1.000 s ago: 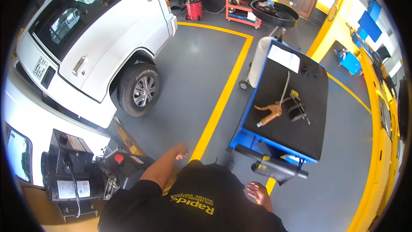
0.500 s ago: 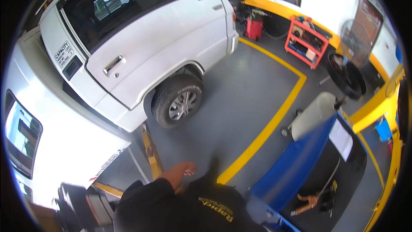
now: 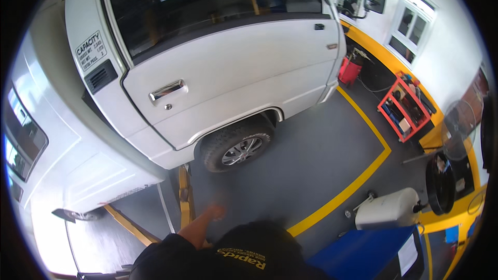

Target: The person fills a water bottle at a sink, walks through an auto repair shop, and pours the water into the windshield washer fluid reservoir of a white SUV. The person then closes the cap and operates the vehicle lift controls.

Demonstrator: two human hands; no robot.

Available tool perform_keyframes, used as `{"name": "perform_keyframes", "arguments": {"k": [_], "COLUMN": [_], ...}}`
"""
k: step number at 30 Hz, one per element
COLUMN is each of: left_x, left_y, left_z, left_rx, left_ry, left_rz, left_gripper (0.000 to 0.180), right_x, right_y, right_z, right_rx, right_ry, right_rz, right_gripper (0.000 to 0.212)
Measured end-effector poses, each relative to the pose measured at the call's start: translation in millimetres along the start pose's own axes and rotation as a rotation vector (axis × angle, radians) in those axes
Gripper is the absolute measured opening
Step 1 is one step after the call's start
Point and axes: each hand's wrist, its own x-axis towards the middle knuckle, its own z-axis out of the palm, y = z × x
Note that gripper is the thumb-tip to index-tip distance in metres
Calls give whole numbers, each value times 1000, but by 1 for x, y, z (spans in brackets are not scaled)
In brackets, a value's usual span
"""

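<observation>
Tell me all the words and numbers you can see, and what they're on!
I won't copy words out, but here's where they are:
Framed black label on the white vehicle: words and numbers, readable.
Yellow lettering on the black shirt: biggest word readable, smaller lines blurred.
Pale lettering on the front tire: too blurred.
Lettering along the white rear body's lower edge: too blurred.
White paper: too small to tell.

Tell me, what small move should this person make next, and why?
Perhaps a small step toward the white vehicle: the left hand, though blurred, seems empty, and grey floor shows between it and the nearest wheel.
</observation>
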Motion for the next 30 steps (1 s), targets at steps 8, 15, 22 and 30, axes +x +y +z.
{"name": "perform_keyframes", "arguments": {"k": [8, 15, 22, 30], "left_x": [-73, -77, -72, -55], "left_y": [-66, -66, -24, 81], "left_z": [93, 98, 44, -2], "left_rx": [-245, -386, -304, -14], "left_ry": [-45, -118, -243, -387], "left_rz": [-275, -182, -109, -93], "left_gripper": [38, 38, 38, 38], "right_x": [38, 69, 74, 133], "right_y": [-105, -255, -177, -46], "right_z": [-3, 40, 69, -45], "right_rx": [-64, -306, -643, -469], "right_ry": [-21, 68, -99, 64], "right_rz": [-8, -339, 17, 263], "right_gripper": [28, 31, 27, 23]}}
